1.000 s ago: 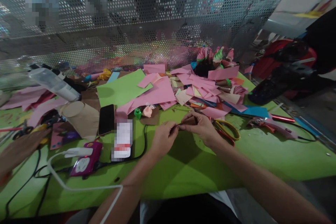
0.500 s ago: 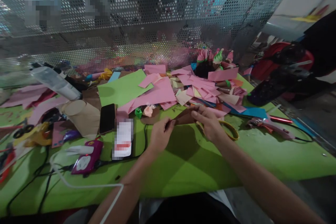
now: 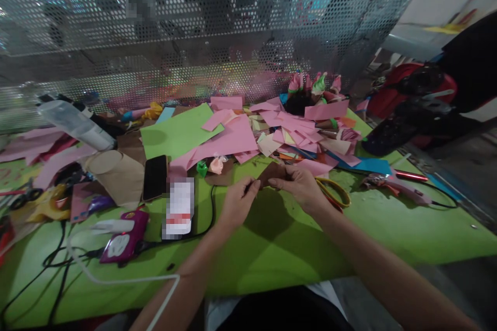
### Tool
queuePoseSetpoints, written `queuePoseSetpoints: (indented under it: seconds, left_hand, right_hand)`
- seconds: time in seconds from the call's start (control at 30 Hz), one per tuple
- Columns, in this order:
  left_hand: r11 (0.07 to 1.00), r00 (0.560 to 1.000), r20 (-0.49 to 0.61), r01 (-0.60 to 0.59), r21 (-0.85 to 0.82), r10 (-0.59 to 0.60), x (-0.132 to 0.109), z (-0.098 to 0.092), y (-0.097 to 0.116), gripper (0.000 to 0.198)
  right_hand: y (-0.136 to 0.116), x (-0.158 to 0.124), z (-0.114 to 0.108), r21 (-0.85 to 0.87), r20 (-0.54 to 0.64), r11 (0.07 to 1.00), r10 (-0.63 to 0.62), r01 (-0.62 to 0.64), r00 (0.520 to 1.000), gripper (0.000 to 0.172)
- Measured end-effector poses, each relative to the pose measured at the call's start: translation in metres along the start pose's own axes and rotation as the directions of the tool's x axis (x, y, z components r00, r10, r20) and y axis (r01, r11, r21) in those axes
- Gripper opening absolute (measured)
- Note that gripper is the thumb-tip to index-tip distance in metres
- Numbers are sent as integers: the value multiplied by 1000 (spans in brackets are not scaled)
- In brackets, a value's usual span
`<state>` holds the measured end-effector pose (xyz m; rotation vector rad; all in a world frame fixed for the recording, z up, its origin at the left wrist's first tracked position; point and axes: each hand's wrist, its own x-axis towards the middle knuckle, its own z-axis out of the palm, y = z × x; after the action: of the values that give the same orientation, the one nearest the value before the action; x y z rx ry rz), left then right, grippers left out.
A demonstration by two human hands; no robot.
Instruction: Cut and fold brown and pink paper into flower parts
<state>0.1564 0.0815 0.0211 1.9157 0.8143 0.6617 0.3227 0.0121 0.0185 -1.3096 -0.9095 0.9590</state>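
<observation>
A small brown piece of paper (image 3: pixel 271 172) is held between both hands, above the green tabletop (image 3: pixel 287 264). My left hand (image 3: pixel 239 200) pinches its left end between thumb and fingers. At the right end, my right hand (image 3: pixel 301 186) grips it, thumb toward me. The paper looks bent, and part of it is hidden behind the fingers. Just right of my right hand lie yellow-handled scissors (image 3: pixel 337 192), partly covered by that hand. Beyond my left hand are a green lump (image 3: pixel 202 168) and a pale pink lump (image 3: pixel 218 165), both wrapped in clear plastic.
Pink paper pieces (image 3: pixel 236 137) and a green sheet (image 3: pixel 174 132) cover the back. A black phone (image 3: pixel 155 178), a magenta power strip (image 3: pixel 125 238) and cords lie left. A hot glue gun (image 3: pixel 407 189) lies right. Behind stands a perforated metal screen (image 3: pixel 240 26).
My right hand has moved closer to my left, and the brown paper between them now looks shorter and more bent. The view has shifted slightly.
</observation>
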Motion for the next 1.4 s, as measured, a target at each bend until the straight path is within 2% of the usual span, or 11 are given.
queuePoseSetpoints:
  seconds: [0.1,0.33,0.43,0.57,0.67,0.83,1.03,1.27,1.4]
  left_hand:
    - [1000,1000,25,-10,23,9,1,0,0,38]
    - [998,998,56,-12,67,9,2,2,-2,30]
    - [1000,998,56,27,4,-27,1,1,-1,34]
    - [977,991,-5,131,-170,-134,0,-2,0,36]
    - [954,984,-27,162,-251,-174,0,-2,-1,36]
    - [959,989,-14,138,-247,-145,1,-2,0,37]
    - [973,992,6,126,-193,-127,1,-2,0,28]
    - [977,994,7,110,-181,-110,2,-1,-1,20]
    - [969,990,50,137,-207,-130,2,-2,-1,22]
  right_hand:
    - [1,-1,-1,-19,8,1000,1,0,1000,25]
    - [-2,-2,2,91,71,996,14,-21,997,27]
    - [-4,-2,1,93,24,995,26,-28,999,24]
    - [-5,-2,-2,137,-27,989,54,-50,998,23]
    - [-4,-2,-3,147,-52,989,39,-31,998,22]
    - [-5,-2,-2,169,-46,985,44,-36,998,18]
    - [-10,-3,0,147,-21,988,58,-54,998,20]
    - [-5,-3,-1,147,-93,989,17,-3,995,17]
    - [-6,-3,0,131,-39,991,20,-15,999,18]
